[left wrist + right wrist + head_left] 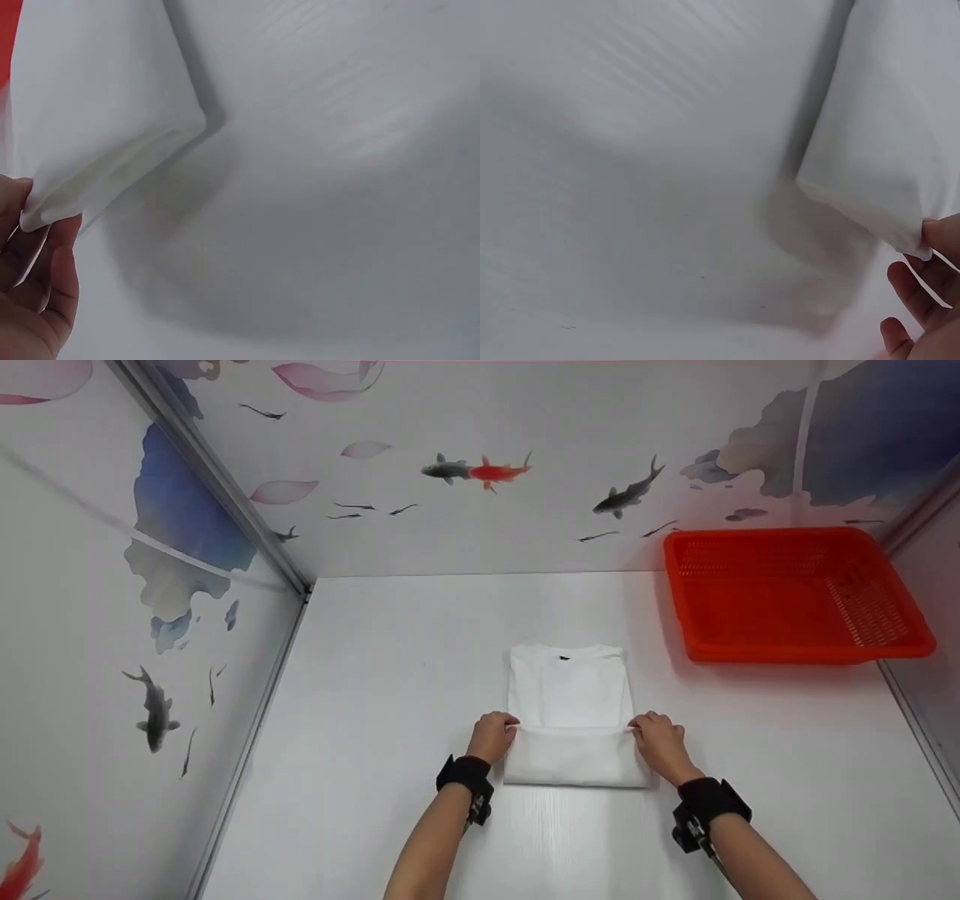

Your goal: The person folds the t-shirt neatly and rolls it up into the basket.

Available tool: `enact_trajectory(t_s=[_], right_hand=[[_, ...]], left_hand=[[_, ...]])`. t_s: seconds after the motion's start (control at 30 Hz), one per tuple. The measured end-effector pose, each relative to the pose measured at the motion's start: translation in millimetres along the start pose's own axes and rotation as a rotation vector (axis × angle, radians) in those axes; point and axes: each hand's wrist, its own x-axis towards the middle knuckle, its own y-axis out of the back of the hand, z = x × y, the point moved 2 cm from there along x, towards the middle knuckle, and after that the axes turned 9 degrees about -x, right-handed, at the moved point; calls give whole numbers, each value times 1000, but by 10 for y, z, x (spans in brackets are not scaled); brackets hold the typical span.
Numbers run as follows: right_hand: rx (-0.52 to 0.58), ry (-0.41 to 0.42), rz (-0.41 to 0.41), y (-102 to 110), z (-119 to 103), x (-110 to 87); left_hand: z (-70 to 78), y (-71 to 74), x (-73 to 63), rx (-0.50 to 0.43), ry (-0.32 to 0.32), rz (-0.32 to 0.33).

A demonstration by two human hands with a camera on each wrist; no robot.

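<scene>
A white T-shirt (570,690) lies on the white table, its neckline and small dark label toward the back wall. Its lower part is folded up over the body as a flat band. My left hand (493,736) pinches the left corner of that band's upper edge. At the opposite corner, my right hand (661,744) pinches the cloth between thumb and fingers. In the left wrist view the layered side of the T-shirt (105,90) shows beside the thumb and fingers. The right wrist view shows the T-shirt's (877,135) other corner in the fingertips.
A red plastic basket (772,622) with perforated sides stands at the back right of the table (375,675). Walls printed with fish and petals enclose the table at the back, left and right. Each wrist wears a black strap (469,772) with a camera.
</scene>
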Motion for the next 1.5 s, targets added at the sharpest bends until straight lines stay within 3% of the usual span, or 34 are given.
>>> enact_trajectory(t_s=[0.27, 0.47, 0.73, 0.97, 1.2, 1.5], right_hand=[[-20, -14, 37, -106, 0, -8], [-13, 5, 87, -100, -1, -26], [15, 86, 166, -4, -29, -241], [-135, 265, 269, -93, -28, -588], [-223, 386, 372, -261, 52, -727], [-302, 478, 522, -419, 82, -754]], left_hand=[[-11, -189, -15, 189, -23, 148], [-39, -174, -57, 219, -63, 207], [-40, -3, -314, 231, -284, 183], [-93, -39, -646, 329, -442, 120], [-186, -188, -764, 367, -487, 80], [-250, -310, -714, 452, -611, 267]])
